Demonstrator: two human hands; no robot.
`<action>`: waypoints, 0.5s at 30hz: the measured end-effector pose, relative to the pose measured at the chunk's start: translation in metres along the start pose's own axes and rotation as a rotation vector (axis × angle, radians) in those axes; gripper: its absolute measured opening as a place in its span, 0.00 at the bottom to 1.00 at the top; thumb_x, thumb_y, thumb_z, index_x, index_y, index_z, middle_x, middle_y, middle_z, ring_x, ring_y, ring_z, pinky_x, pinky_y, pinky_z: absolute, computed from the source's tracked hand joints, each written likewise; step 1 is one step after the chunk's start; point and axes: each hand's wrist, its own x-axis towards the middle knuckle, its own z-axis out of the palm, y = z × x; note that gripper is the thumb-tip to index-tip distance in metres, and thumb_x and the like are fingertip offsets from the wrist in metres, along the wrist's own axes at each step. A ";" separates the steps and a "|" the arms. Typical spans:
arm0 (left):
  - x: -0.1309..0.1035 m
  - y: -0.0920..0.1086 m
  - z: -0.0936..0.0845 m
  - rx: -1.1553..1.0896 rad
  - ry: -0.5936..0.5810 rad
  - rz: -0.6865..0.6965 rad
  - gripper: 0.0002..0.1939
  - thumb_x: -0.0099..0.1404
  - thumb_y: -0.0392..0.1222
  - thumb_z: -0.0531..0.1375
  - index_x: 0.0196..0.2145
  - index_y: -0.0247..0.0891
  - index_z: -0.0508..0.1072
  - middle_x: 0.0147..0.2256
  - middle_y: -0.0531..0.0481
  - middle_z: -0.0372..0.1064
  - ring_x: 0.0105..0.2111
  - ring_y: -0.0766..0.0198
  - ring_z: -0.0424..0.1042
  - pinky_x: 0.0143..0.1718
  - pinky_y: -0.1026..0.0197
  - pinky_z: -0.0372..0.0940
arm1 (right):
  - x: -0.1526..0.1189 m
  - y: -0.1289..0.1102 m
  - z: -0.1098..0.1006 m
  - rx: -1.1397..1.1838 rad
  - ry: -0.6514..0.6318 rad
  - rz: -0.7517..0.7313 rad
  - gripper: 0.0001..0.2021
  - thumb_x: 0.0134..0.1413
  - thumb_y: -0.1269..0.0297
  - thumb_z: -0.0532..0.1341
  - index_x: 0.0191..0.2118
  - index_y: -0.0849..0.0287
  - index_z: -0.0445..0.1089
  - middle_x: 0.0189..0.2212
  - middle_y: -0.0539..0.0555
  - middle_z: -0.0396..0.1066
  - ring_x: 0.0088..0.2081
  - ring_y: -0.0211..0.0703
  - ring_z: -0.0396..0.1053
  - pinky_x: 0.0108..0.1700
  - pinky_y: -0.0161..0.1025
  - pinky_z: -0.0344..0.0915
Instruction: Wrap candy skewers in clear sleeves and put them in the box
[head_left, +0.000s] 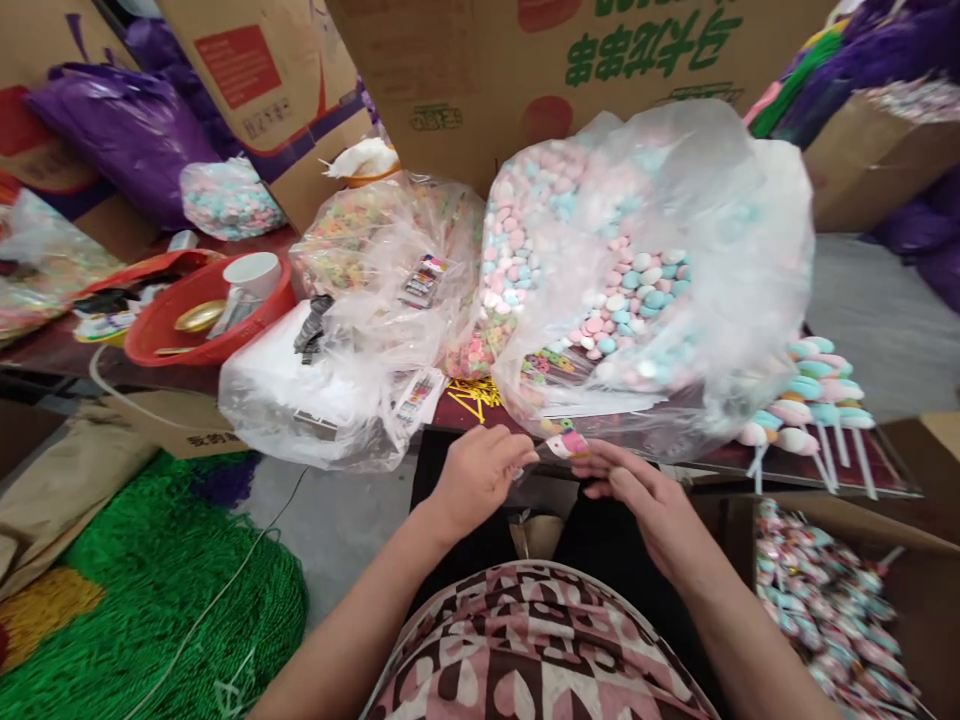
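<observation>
My left hand (484, 478) is closed in a pinch above my lap, with a small glint of something clear at its fingertips that I cannot make out. Facing it, my right hand (637, 490) has its fingertips on a small pink-and-white printed wrapper (568, 443); what is inside cannot be seen. Just beyond the hands, on the table edge, lies a big clear bag of pink, white and blue candies (630, 290). Marshmallow lollipops (814, 395) on white sticks are piled to the right.
Clear bags of coloured ring-shaped pieces (360, 230) and white sheets (277, 385) lie left of centre, beside a red basin (180, 345). A carton of wrapped lollipops (825, 600) stands low on the right. Green cord (172, 600) heaps at the lower left. Large cartons (480, 90) line the back.
</observation>
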 end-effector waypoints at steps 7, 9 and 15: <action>0.009 0.032 0.030 -0.614 -0.278 -0.486 0.16 0.61 0.52 0.60 0.44 0.42 0.73 0.23 0.57 0.64 0.23 0.67 0.61 0.28 0.64 0.57 | 0.003 -0.004 0.006 0.126 0.169 -0.079 0.16 0.45 0.52 0.68 0.22 0.59 0.70 0.20 0.48 0.67 0.25 0.35 0.61 0.32 0.35 0.62; 0.010 0.035 0.034 -0.832 -0.405 -0.608 0.15 0.58 0.53 0.62 0.37 0.40 0.74 0.23 0.57 0.63 0.23 0.69 0.59 0.27 0.65 0.55 | -0.002 -0.003 -0.002 0.144 0.223 -0.092 0.15 0.44 0.52 0.69 0.24 0.59 0.70 0.22 0.48 0.68 0.26 0.36 0.61 0.32 0.35 0.62; 0.014 0.037 0.042 -0.913 -0.383 -0.657 0.19 0.58 0.57 0.60 0.25 0.38 0.67 0.21 0.57 0.58 0.23 0.70 0.54 0.25 0.66 0.50 | -0.011 -0.001 -0.012 0.045 0.262 -0.146 0.15 0.46 0.50 0.67 0.25 0.58 0.70 0.20 0.47 0.67 0.24 0.36 0.61 0.30 0.35 0.60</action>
